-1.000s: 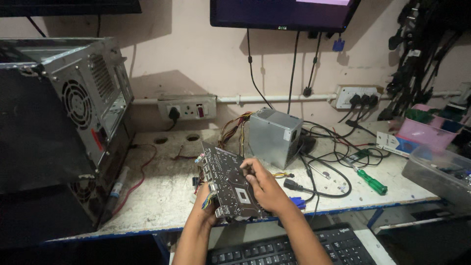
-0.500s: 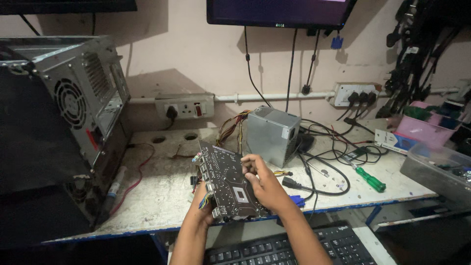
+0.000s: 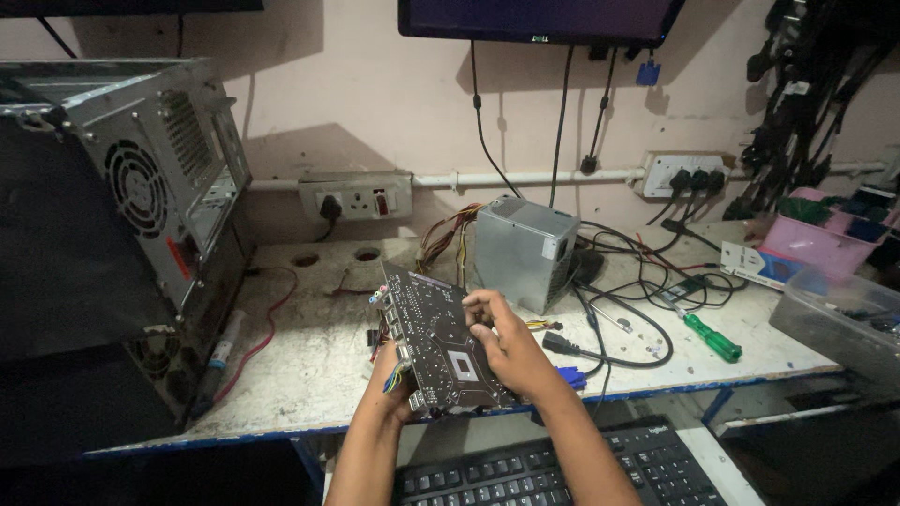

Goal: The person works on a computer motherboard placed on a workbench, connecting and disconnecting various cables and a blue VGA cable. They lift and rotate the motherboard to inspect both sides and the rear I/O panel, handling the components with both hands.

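Both hands hold a dark circuit board (image 3: 436, 342) tilted above the tabletop's (image 3: 309, 375) front edge. The left hand (image 3: 392, 384) grips its lower edge from beneath; the right hand (image 3: 506, 347) clasps its right side, fingers (image 3: 480, 309) pressed on top. A grey power supply (image 3: 525, 251) stands just behind.

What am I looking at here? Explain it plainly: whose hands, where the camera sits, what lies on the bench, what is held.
The camera sits on a person's head and looks down at their own bare hands. Both hold a dark circuit board above the bench's front edge: the left hand supports it from below, the right hand lies on top. On the worn white workbench lie a grey power supply box, tangled black cables and a green-handled screwdriver. An open computer case stands on the left; a keyboard sits lower down.
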